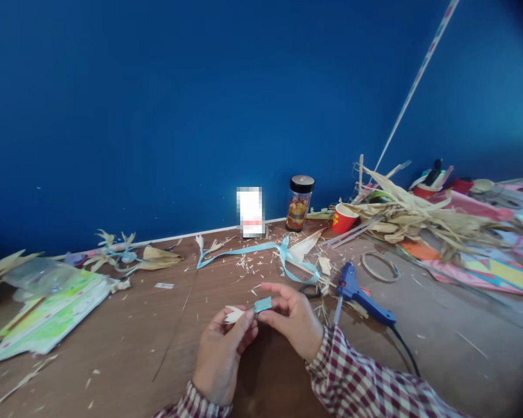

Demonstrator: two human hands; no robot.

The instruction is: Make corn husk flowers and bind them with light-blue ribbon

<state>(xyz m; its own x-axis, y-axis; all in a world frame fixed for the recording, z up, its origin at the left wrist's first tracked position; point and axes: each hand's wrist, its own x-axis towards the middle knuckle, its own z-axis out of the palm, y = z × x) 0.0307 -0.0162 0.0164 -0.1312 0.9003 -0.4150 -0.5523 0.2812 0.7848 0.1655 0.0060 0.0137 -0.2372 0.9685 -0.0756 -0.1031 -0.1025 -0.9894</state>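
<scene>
I see both hands low over the brown table [126, 331], just this side of the blue glue gun [362, 296], which I take as my landmark. My left hand [221, 354] sits left of the gun and pinches a small pale husk petal [234, 314] between thumb and fingertips, clamped on it. My right hand [293, 318], nearer the gun, pinches a short piece of light blue ribbon [262, 304] between thumb and forefinger, closed on it. The ribbon piece and the petal meet end to end between the two hands, above the table surface.

Behind the gun and to its left, a long blue ribbon strip [261, 249] loops across the table among husk shavings. Farther back from the gun stands a jar [299, 204] with a black lid, and just right of the jar a red cup [344, 219]. Right of the gun and behind it lies a heap of dry husks [422, 219], with a wooden ring [380, 266] close beside the gun's nose. Far left of the gun lie printed sheets [47, 316].
</scene>
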